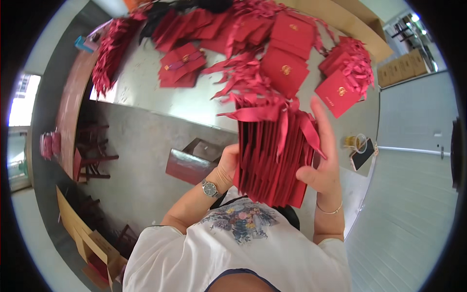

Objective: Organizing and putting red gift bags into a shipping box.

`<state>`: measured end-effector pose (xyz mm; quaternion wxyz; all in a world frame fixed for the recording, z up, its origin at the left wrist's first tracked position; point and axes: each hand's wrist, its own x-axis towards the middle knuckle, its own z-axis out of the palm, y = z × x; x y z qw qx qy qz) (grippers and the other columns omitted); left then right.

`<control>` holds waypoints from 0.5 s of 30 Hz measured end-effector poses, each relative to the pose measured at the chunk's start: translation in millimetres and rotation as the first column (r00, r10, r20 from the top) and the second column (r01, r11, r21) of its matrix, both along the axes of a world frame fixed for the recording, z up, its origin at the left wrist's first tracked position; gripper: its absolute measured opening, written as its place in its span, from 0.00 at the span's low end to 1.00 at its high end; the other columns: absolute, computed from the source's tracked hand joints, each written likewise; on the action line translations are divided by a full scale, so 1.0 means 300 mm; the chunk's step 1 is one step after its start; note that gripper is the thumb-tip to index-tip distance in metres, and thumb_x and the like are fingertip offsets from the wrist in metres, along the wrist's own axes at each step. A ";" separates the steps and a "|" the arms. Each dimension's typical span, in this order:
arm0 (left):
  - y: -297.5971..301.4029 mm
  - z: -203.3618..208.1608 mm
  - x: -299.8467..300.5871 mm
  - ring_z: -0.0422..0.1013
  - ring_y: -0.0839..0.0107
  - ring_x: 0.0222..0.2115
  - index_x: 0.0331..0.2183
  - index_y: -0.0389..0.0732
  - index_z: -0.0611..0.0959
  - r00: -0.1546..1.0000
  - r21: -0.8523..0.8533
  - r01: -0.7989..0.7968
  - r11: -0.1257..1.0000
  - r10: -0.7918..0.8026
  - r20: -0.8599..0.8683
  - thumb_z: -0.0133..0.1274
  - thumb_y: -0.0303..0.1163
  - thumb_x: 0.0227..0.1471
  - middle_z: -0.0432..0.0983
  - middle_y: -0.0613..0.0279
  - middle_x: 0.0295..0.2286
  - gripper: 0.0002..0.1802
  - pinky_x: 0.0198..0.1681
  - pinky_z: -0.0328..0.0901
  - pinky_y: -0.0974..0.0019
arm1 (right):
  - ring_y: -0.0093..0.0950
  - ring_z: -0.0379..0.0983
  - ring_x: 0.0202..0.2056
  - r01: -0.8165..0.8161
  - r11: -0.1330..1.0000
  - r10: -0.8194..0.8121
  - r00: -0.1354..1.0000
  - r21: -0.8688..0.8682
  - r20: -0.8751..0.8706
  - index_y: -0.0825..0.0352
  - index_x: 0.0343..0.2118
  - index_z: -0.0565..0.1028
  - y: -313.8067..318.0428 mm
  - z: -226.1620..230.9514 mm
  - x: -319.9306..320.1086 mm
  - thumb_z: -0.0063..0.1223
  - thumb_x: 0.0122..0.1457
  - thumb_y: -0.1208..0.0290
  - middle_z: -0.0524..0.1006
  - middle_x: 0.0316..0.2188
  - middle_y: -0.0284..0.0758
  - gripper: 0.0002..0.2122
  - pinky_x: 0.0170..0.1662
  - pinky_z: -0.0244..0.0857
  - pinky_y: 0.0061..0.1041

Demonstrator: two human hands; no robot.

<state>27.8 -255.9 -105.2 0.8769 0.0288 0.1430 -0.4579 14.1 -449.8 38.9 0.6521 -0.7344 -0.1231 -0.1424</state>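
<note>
Between my two hands stands a thick stack of flat red paper gift bags (267, 165), its layered edges facing me and loose pink-red ribbons trailing from the top. My left hand (228, 163) presses the left side of the stack, most of its fingers hidden behind it. Along the right side lies my right hand (326, 155), fingers stretched upward and thumb bent at the near side, so the stack is squeezed between both hands. Just beyond, a pile of red bags (285, 70) with gold emblems lies on the pale table (141, 92).
More red bags with ribbons (338, 92) lie at the right, and a ribboned row (112, 56) stands far left. A small bag pile (182, 65) sits between. A cup of yellowish drink (359, 142) and a phone (362, 155) are near the right edge. A stool (189, 163) stands below.
</note>
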 end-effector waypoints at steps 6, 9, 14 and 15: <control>0.372 0.074 -0.168 0.67 0.56 0.49 0.54 0.37 0.64 0.978 0.094 -0.209 0.973 0.208 0.017 0.51 0.33 0.49 0.68 0.51 0.49 0.31 0.55 0.59 0.51 | 0.43 0.61 0.52 -0.311 0.731 0.331 0.940 -0.607 -0.083 0.66 0.50 0.68 0.382 0.081 0.006 0.65 0.39 0.59 0.66 0.51 0.45 0.32 0.55 0.54 0.36; 0.583 0.021 -0.257 0.67 0.56 0.48 0.54 0.36 0.64 0.969 0.089 -0.241 0.966 0.235 0.075 0.55 0.29 0.45 0.68 0.51 0.49 0.34 0.55 0.61 0.53 | 0.36 0.69 0.32 -0.332 0.756 0.371 0.927 -0.564 -0.048 0.67 0.36 0.73 0.595 0.042 0.022 0.58 0.49 0.68 0.73 0.32 0.39 0.13 0.37 0.63 0.28; 0.795 -0.107 -0.402 0.72 0.58 0.42 0.49 0.32 0.69 0.956 -0.039 -0.242 0.970 0.245 0.164 0.53 0.27 0.42 0.73 0.50 0.42 0.29 0.49 0.67 0.55 | 0.16 0.68 0.26 -0.542 0.838 0.466 0.649 0.064 -0.601 0.70 0.29 0.75 0.823 -0.109 0.169 0.52 0.54 0.70 0.74 0.24 0.27 0.07 0.28 0.62 0.20; 0.816 -0.128 -0.424 0.72 0.58 0.41 0.48 0.32 0.69 0.950 -0.072 -0.279 0.958 0.286 0.124 0.52 0.27 0.42 0.73 0.50 0.41 0.28 0.47 0.68 0.55 | 0.14 0.65 0.26 -0.492 0.870 0.409 0.665 0.045 -0.625 0.69 0.32 0.74 0.865 -0.151 0.173 0.51 0.54 0.70 0.73 0.25 0.25 0.07 0.28 0.59 0.16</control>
